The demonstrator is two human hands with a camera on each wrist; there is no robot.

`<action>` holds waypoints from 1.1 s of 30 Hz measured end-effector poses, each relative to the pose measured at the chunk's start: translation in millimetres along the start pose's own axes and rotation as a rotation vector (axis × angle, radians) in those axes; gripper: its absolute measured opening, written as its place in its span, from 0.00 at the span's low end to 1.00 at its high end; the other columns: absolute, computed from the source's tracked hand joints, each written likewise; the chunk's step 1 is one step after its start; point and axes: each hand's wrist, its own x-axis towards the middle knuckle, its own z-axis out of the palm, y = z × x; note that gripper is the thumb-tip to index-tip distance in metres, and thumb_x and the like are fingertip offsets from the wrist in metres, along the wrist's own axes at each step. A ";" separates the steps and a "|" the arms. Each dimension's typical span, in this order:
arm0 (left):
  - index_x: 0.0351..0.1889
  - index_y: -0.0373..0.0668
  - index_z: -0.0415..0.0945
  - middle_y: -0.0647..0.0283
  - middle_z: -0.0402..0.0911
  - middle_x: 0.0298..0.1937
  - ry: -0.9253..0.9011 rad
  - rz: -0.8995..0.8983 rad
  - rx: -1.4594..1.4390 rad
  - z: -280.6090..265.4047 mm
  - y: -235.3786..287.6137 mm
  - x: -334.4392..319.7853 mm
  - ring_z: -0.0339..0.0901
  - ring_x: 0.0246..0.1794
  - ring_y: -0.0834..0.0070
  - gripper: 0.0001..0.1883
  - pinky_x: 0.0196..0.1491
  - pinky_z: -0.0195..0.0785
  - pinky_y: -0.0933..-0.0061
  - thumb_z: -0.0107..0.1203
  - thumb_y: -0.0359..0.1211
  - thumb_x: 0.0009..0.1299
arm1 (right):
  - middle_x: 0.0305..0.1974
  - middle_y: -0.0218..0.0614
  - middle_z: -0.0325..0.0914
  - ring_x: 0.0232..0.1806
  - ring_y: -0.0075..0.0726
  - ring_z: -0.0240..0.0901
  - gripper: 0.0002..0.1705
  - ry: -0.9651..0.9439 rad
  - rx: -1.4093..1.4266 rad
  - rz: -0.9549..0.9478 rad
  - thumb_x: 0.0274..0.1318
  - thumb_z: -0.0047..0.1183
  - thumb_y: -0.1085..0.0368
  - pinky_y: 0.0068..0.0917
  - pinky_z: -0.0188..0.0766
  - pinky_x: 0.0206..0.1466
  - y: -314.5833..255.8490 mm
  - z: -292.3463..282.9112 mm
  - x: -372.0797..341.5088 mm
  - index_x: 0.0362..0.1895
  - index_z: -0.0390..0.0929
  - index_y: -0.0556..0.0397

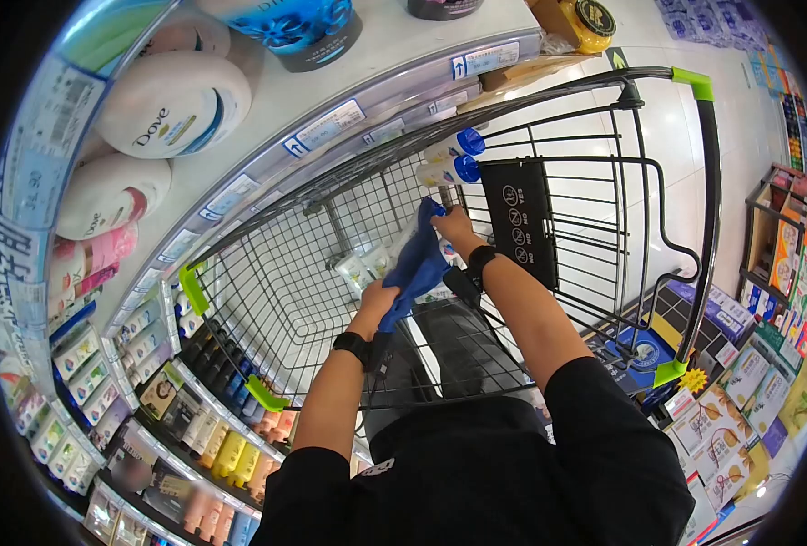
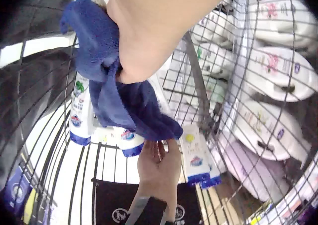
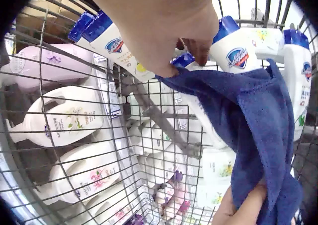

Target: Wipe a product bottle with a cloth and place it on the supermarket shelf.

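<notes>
A dark blue towel [image 1: 417, 259] is stretched between both hands over a shopping cart [image 1: 549, 305]. My left hand [image 1: 378, 300] grips its nearer end, which bunches around the fingers in the left wrist view. At the far end, my right hand [image 1: 458, 227] pinches the towel's edge beside the blue cap [image 3: 184, 61] of a white bottle. The towel covers much of that bottle, whose white side shows below it in the right wrist view. More white bottles with blue caps stand around the towel, including one bottle [image 3: 236, 51] next to my right fingers.
Two blue-capped bottles [image 1: 449, 170] lean at the cart's far side, beside a black sign panel [image 1: 519, 223]. A store shelf [image 1: 331, 109] with large white Dove bottles [image 1: 176, 105] runs along the left. Boxed goods [image 1: 740, 382] stand at the right.
</notes>
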 end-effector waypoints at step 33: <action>0.53 0.35 0.63 0.52 0.69 0.44 0.677 0.678 0.290 -14.8 98.0 -0.3 0.68 0.46 0.59 0.24 0.50 0.62 0.64 0.51 0.23 0.56 | 0.40 0.51 0.76 0.43 0.47 0.74 0.40 0.242 0.305 0.121 0.31 0.66 0.49 0.33 0.70 0.46 8.2 80.3 13.6 0.44 0.65 0.65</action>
